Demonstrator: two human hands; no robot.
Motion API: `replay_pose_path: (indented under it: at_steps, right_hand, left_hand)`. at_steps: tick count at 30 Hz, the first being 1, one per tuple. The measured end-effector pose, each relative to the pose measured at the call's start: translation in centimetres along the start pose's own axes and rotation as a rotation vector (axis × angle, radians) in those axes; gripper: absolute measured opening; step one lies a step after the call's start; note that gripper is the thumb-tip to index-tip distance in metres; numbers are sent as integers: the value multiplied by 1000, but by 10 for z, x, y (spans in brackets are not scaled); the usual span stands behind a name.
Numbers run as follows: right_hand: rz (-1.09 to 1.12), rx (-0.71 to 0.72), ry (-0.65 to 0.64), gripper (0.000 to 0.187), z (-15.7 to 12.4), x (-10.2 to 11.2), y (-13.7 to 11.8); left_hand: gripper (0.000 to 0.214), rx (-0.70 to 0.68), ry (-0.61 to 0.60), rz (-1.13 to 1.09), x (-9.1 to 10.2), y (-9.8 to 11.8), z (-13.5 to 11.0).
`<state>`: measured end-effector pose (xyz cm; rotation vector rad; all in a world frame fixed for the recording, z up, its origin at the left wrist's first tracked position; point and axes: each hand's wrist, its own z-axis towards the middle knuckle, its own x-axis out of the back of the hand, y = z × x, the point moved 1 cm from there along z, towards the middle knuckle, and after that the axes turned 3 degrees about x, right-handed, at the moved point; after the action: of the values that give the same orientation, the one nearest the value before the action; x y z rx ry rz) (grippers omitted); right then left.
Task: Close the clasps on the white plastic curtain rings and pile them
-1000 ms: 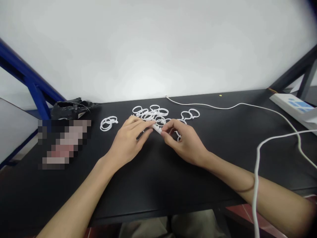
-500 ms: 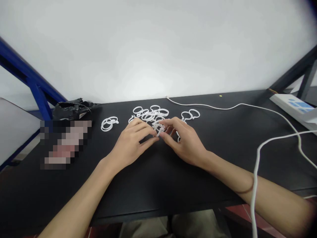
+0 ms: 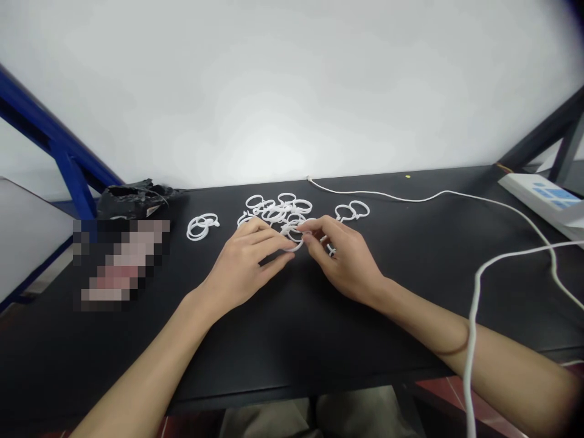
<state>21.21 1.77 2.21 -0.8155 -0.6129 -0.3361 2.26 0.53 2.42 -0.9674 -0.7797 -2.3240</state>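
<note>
Both my hands meet over a pile of thin white plastic rings [image 3: 274, 214] with small knobs on them. Between my fingertips is one white ring [image 3: 297, 246], its near edge showing as a curve. My left hand [image 3: 246, 258] pinches the left side of that ring with thumb and fingers. On the other side, my right hand [image 3: 344, 258] has its thumb and index finger closed at the ring's right end. Fingers hide part of the held ring and some rings behind it. A few more white pieces [image 3: 330, 247] show just under my right hand.
A small cluster of rings [image 3: 198, 229] lies to the left, and two joined rings [image 3: 359, 208] lie to the right. A crumpled black plastic bag [image 3: 125, 201] sits at the back left. A white cable [image 3: 474, 304] crosses over my right forearm; a white device [image 3: 542, 198] stands at the right.
My right fingertips have shifted slightly right, away from the left ones. The ring between them now shows a wider curve than before. My left hand has hardly moved.
</note>
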Motion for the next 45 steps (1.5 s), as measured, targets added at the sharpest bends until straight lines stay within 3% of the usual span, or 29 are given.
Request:
replay_pose_path:
  at_steps: [12, 22, 26, 30, 35, 39, 45]
  right_hand:
    - [93, 10, 79, 8, 2, 0, 3]
    - [92, -44, 57, 8, 5, 4, 4]
    - [2, -66, 79, 22, 7, 7, 11]
    - [-218, -35, 64, 20, 9, 9, 18]
    - [-485, -41, 26, 19, 9, 10, 25]
    - [-576, -116, 11, 23, 11, 16, 31]
    - [-584, -104, -75, 26, 12, 15, 32]
  left_hand:
    - [9, -31, 13, 1, 0, 2, -1]
    - [9, 0, 20, -7, 1, 4, 0]
    - [12, 89, 117, 201, 7, -15, -3]
    - [20, 292, 217, 496, 21, -47, -12]
    - [27, 504, 131, 642, 37, -77, -29]
    - [29, 591, 80, 665, 37, -82, -35]
    - [26, 578, 172, 662, 30, -72, -29]
